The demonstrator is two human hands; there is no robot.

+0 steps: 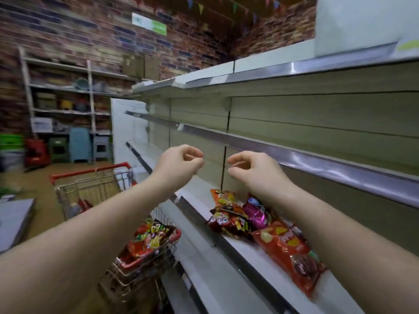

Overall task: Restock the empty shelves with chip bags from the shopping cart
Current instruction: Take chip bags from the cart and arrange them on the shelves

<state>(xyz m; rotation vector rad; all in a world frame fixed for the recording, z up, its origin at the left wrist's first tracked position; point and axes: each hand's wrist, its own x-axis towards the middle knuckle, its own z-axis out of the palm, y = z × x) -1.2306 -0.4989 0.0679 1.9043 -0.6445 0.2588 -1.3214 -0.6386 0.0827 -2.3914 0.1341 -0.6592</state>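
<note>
Reaching forward at chest height toward shelving: left hand at about 11 o'clock of frame centre, right hand at about 1 o'clock, the two near each other but apart. Both empty, fingers loosely curled, thumb and forefinger tips close together on each; nothing gripped, nothing touched.

Lying on the white shelf below the right forearm, at 5 o'clock from that hand: several chip bags. Farthest back, an orange bag; just in front of it a dark red bag and, beside that toward the shelf's back panel, a magenta bag; nearest, a long red bag stretching toward 4 o'clock, overlapping the others at its far end. All flat or slightly tilted, bunched together and touching.

Standing at 7 o'clock of the shelf bags, in the aisle under the left forearm: a wire shopping cart with red handle, its near end holding more chip bags in the cart, red and dark with yellow print, heaped against the red-trimmed rim.

Running above the hands from 9 to 3 o'clock: two more shelf levels with metal price rails, beige back panels behind. Blurred at 10 o'clock: brick wall, a rack of household goods, stacked plastic stools.
</note>
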